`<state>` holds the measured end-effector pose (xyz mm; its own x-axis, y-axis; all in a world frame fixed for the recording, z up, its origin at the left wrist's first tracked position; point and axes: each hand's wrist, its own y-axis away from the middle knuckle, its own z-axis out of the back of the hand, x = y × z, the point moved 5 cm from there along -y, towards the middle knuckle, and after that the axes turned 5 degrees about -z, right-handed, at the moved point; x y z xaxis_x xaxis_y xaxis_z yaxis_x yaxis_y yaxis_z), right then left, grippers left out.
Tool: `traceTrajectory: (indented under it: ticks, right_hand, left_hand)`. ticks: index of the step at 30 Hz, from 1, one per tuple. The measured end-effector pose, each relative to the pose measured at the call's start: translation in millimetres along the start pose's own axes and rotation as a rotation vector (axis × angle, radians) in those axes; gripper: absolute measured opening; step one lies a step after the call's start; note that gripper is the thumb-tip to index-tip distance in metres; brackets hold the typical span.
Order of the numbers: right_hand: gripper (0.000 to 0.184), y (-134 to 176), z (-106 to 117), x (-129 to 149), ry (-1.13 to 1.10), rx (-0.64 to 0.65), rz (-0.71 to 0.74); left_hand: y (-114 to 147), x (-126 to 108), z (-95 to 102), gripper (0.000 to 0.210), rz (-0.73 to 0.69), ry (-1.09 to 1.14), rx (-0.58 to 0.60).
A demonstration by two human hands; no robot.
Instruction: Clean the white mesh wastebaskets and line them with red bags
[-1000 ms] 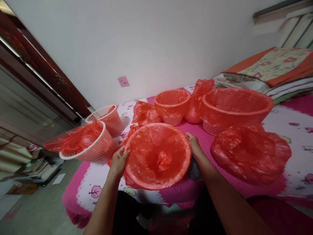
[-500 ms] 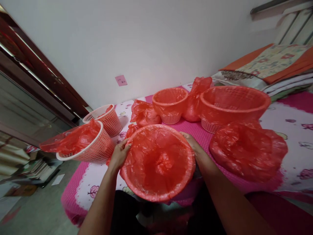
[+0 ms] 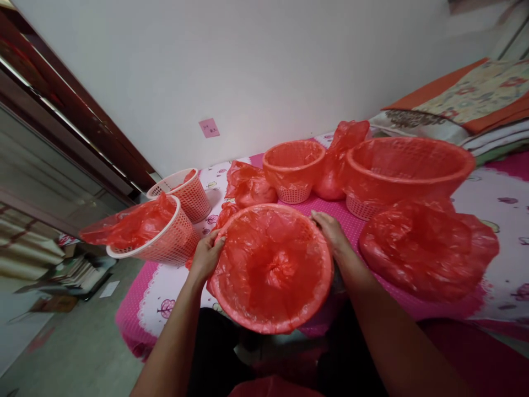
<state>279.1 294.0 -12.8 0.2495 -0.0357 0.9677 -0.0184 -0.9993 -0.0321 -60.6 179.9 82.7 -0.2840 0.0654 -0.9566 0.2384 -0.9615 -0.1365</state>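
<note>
A round basket [image 3: 270,325] lined with a thin red plastic bag [image 3: 252,259] is tilted toward me in front of my body. The bag is folded over the rim and bunches up in the middle of the bottom. My left hand [image 3: 206,255] grips the left rim, thumb on the inner side. At the right rim is my right hand [image 3: 330,229], its fingers along the outer edge and its thumb mostly hidden. Behind stand a smaller red-lined basket [image 3: 294,193] and a wide red-lined basket [image 3: 359,207].
Two white baskets [image 3: 188,234] with red plastic in them are at the left. A puffed-out red bag bundle [image 3: 430,253] lies on the right. Tied red bags [image 3: 252,187] rest near the wall. Folded bedding [image 3: 463,105] is stacked at the right on the pink-and-white bedspread [image 3: 152,298].
The view has shifted slightly, moving the background baskets right and up in the picture. The held basket stays between my hands. My right fingers sit a little higher beside the rim.
</note>
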Motion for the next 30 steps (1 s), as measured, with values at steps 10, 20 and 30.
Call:
traceTrajectory:
  ticks: [10, 20, 30]
  right_hand:
    - [0.029, 23, -5, 12, -0.151, 0.35, -0.088]
    - [0.035, 32, -9, 12, -0.122, 0.396, -0.145]
    - [0.036, 41, -20, 23, -0.125, 0.471, -0.155]
  left_hand:
    - [10, 5, 4.9, 0.041, -0.032, -0.103, -0.032]
    - [30, -41, 14.9, 0.04, -0.379, -0.614, -0.389]
    - [-1, 12, -163.0, 0.024, 0.09, -0.933, 1.085]
